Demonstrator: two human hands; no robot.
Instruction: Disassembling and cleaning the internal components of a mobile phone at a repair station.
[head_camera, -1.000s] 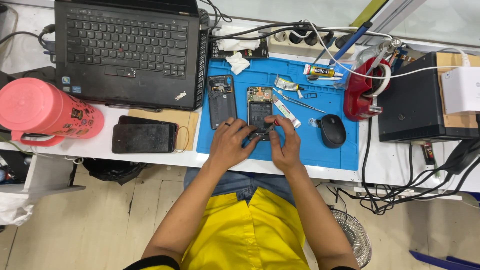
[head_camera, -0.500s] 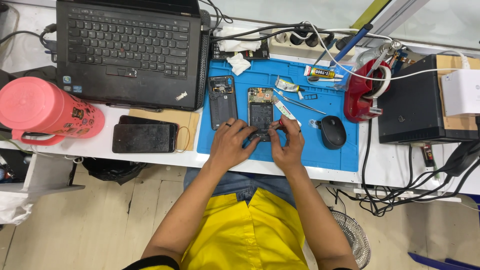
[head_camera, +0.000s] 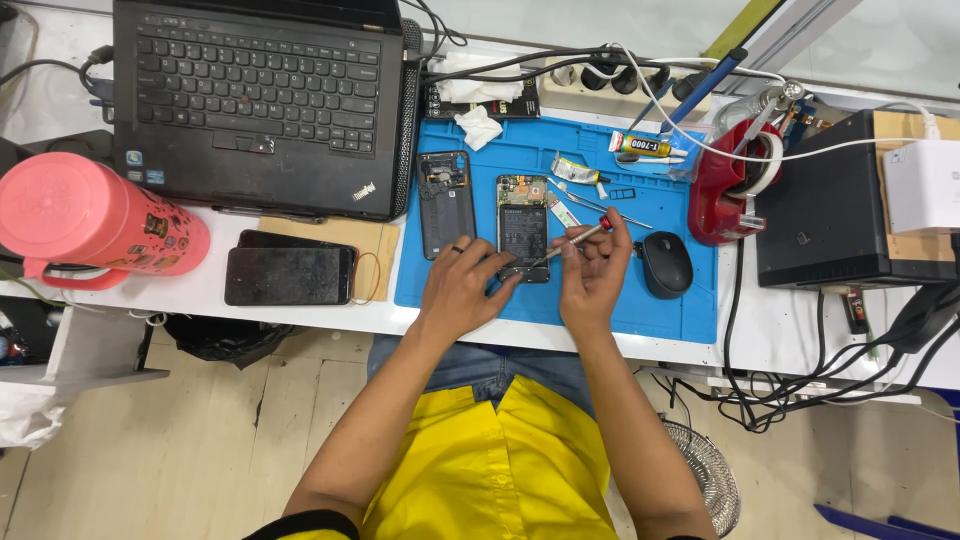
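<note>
An opened phone (head_camera: 522, 226) with its insides showing lies on a blue work mat (head_camera: 600, 300). My left hand (head_camera: 462, 286) rests on the mat and its fingers touch the phone's lower edge, a ring on one finger. My right hand (head_camera: 595, 268) grips a small screwdriver (head_camera: 573, 241) with a red cap, its tip pointed at the phone's lower right part. The phone's removed back cover (head_camera: 446, 204) lies just left of the phone.
A black laptop (head_camera: 260, 100) stands at the back left, a pink jug (head_camera: 95, 220) on its side at far left, two dark phones (head_camera: 288, 272) near the desk edge. A mouse (head_camera: 666, 265), glue tube (head_camera: 640, 146), tweezers (head_camera: 600, 207), red holder (head_camera: 735, 185), black box (head_camera: 830, 215) and cables fill the right.
My right hand has lifted slightly, and the screwdriver now shows in it, angled at the phone. My left hand stays at the phone's lower edge.
</note>
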